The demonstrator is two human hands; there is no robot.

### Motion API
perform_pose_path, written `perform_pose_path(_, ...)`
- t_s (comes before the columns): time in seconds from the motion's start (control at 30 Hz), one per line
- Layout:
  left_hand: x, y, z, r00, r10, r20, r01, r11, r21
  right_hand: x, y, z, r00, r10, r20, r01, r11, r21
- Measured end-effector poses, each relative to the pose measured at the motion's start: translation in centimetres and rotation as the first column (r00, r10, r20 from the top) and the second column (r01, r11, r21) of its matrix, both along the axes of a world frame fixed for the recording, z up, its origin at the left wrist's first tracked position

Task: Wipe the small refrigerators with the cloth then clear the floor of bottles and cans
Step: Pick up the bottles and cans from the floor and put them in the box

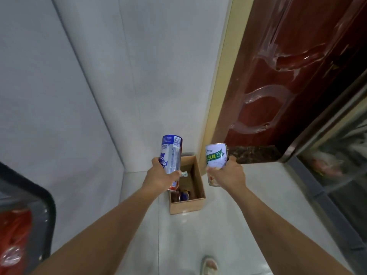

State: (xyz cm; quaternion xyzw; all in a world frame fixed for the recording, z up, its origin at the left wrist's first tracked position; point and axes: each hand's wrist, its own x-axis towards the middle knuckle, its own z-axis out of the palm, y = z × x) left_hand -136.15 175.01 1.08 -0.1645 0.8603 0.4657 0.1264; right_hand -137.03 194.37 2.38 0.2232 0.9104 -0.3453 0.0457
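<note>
My left hand [159,176] grips a tall blue and silver can [171,153], held upright above the left edge of an open cardboard box [196,204]. My right hand [228,172] grips a white can with a green label [216,158], held just right of the box. The box stands on the pale floor in the corner by the wall. Inside it lie a small bottle [184,174] and a dark blue can [185,195].
A dark red door [288,72] with a cream frame rises at the right. A glass-fronted refrigerator [337,155] stands at the far right. Another dark-edged appliance [25,215] with red contents fills the lower left. A foot in a sandal [209,265] shows at the bottom.
</note>
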Motion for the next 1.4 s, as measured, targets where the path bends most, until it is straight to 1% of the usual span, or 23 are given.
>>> perform_pose_path(0.1, -4.7, 1.7, -2.3, 0.999, 0.04, 0.031, -0.04, 0.999, 0.001, -5.7, 1.4, -2.5, 0.998, 0.048, 0.039, -0.047, 0.999, -0.023)
perform_pose_path(0.23, -11.0, 4.4, -5.7, 0.983, 0.147, 0.105, -0.153, 0.987, 0.051, -13.9, 3.2, -7.0, 0.986, 0.138, 0.098, -0.129, 0.987, -0.097)
perform_pose_path(0.33, -15.0, 6.3, -8.5, 0.965, 0.206, 0.162, -0.213, 0.977, 0.03, -19.4, 4.3, -10.4, 0.966, 0.199, 0.163, -0.179, 0.975, -0.13)
perform_pose_path(0.53, -20.0, 7.7, -15.2, 0.93, 0.236, 0.281, -0.239, 0.971, -0.026, -25.8, 4.9, -17.5, 0.91, 0.299, 0.287, -0.26, 0.951, -0.165)
perform_pose_path(0.7, -23.5, 7.1, -22.4, 0.89, 0.254, 0.378, -0.263, 0.964, -0.03, -28.9, 4.1, -24.8, 0.876, 0.294, 0.383, -0.247, 0.954, -0.167)
perform_pose_path(0.87, -26.3, 6.3, -32.4, 0.865, 0.234, 0.444, -0.245, 0.969, -0.033, -31.1, 2.8, -34.2, 0.86, 0.275, 0.429, -0.222, 0.96, -0.17)
perform_pose_path(0.93, -27.1, 6.3, -36.8, 0.853, 0.208, 0.479, -0.221, 0.975, -0.03, -31.6, 2.3, -38.6, 0.859, 0.277, 0.431, -0.223, 0.96, -0.172)
perform_pose_path(1.03, -28.1, 6.4, -43.7, 0.819, 0.208, 0.534, -0.233, 0.972, -0.021, -32.0, 1.5, -45.5, 0.854, 0.3, 0.424, -0.244, 0.952, -0.183)
perform_pose_path(1.13, -28.9, 6.5, -50.9, 0.807, 0.217, 0.55, -0.224, 0.973, -0.056, -32.3, 1.0, -52.5, 0.867, 0.299, 0.398, -0.225, 0.949, -0.221)
perform_pose_path(1.23, -29.6, 7.0, -57.4, 0.797, 0.231, 0.558, -0.196, 0.973, -0.122, -32.8, 0.9, -59.1, 0.872, 0.265, 0.412, -0.177, 0.955, -0.239)
perform_pose_path(1.4, -29.5, 8.1, -65.7, 0.8, 0.22, 0.559, -0.13, 0.972, -0.198, -33.1, 0.8, -67.6, 0.854, 0.223, 0.47, -0.113, 0.961, -0.252)
